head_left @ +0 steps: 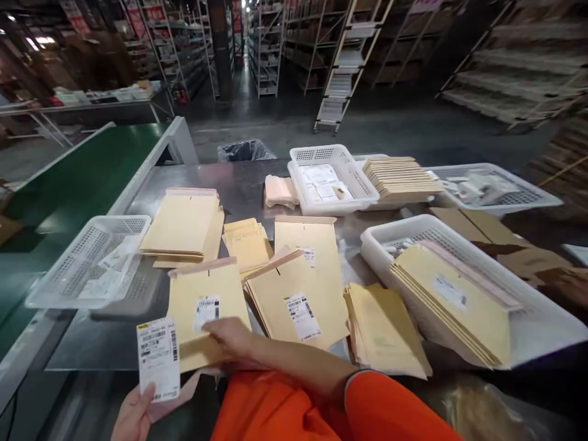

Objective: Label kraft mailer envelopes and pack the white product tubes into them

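My left hand (134, 411), at the lower left, pinches a white printed shipping label (158, 361) by its bottom edge. A pale pinkish strip trails from under that label to the right. My right hand (232, 338) is closed over the lower right part of a yellow padded envelope (188, 343), with fingertips touching the corner of the label (206, 311) stuck on it; some fingers are hidden. Right beside it lies a stack of padded envelopes (271, 288), the top one bearing a label. Another labelled envelope (294, 233) lies partly beneath that stack.
Blank envelopes (181, 220) are stacked at the back left beside a white basket (41, 294) of small white items. Smaller envelopes (390, 324) lie right of centre. A large basket (546, 331) holds more envelopes. Further baskets (362, 177) line the back; a green conveyor (92, 165) runs left.
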Motion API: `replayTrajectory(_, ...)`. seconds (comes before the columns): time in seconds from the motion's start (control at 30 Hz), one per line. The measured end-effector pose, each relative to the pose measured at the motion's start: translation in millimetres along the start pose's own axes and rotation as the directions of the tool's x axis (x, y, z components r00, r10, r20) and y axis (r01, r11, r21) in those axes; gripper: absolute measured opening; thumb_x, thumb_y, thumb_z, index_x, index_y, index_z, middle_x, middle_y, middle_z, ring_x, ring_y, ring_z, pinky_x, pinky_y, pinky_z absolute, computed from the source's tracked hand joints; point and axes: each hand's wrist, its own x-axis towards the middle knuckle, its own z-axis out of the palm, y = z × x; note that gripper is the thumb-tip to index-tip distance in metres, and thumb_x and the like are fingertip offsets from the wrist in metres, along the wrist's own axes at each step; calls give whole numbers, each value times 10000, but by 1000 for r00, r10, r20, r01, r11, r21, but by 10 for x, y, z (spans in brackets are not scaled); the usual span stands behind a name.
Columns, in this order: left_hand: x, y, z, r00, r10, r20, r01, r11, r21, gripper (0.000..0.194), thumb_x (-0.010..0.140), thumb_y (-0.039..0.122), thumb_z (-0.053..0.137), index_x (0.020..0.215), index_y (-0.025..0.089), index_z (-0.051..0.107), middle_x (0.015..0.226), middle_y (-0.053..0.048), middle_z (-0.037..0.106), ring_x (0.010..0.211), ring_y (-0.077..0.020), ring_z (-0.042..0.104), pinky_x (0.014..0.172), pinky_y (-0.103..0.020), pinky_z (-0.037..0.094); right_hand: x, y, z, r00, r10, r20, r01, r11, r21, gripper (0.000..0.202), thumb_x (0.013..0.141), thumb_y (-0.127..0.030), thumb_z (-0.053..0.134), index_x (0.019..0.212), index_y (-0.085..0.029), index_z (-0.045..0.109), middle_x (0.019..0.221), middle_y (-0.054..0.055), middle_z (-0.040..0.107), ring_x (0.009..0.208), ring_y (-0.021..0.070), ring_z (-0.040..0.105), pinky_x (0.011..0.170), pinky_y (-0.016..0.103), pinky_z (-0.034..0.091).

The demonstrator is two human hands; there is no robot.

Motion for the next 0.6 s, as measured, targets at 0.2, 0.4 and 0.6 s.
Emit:
replayTrajectory(0.2, 269, -242, 425, 973, 230, -10, -206, 889, 408, 570, 613, 673, 604, 876, 182, 725, 1023, -135, 758, 1088, -376, 645, 1000, -512, 483, -1057, 365, -1080, 865, -218, -451, 118, 964, -238, 463, 956, -155, 393, 1413, -223, 428, 1332, 105, 606, 1293, 185, 506, 1005, 356, 479)
replayTrajectory(0.4, 266, -293, 499, 942, 335, 5, -288, 800, 526, 534, 717, 629, 527, 951, 185, 710, 1043, -112, 756, 1040, -328, 670, 933, -439, 525, -2379, 1032, -727, 997, 17, 81, 23, 884, -466, 374, 894, -159, 518, 1248, -238, 610, 1324, 98, 610, 1241, 251, 530, 1015, 451, 429)
replayTrajectory(0.6, -173, -130, 814, 941, 264, 212, -322, 889, 325, 585, 756, 644, 548, 986, 137, 731, 1023, -131, 756, 985, -309, 682, 929, -420, 526, -1995, 810, -595, 968, 248, 25, -238, 951, -197, 280, 905, -247, 493, 1122, -189, 661, 1177, 144, 650, 1104, 258, 586, 962, 444, 440)
